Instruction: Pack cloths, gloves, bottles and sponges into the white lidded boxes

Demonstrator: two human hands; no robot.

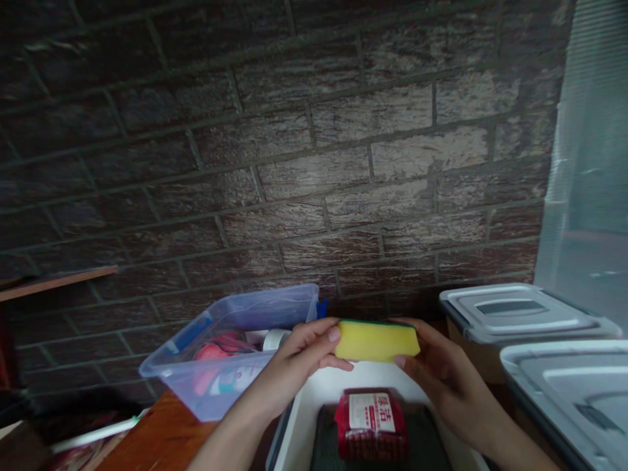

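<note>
A yellow sponge (375, 340) with a dark green scouring layer on top is held up between both hands. My left hand (314, 347) grips its left end, thumb on the front face. My right hand (434, 363) has the right end, with the thumb at the lower corner. Below the sponge stands a white bin (307, 409). Inside that bin, a red plastic-wrapped package (373, 435) with a white printed label rests on a dark surface.
At the left, a clear plastic tub (196, 386) holds a pink item and white containers. Two grey-lidded boxes, one farther back (520, 307) and one nearer (574, 386), stand at the right. A brick wall (314, 170) rises behind. A wooden surface (157, 438) shows lower left.
</note>
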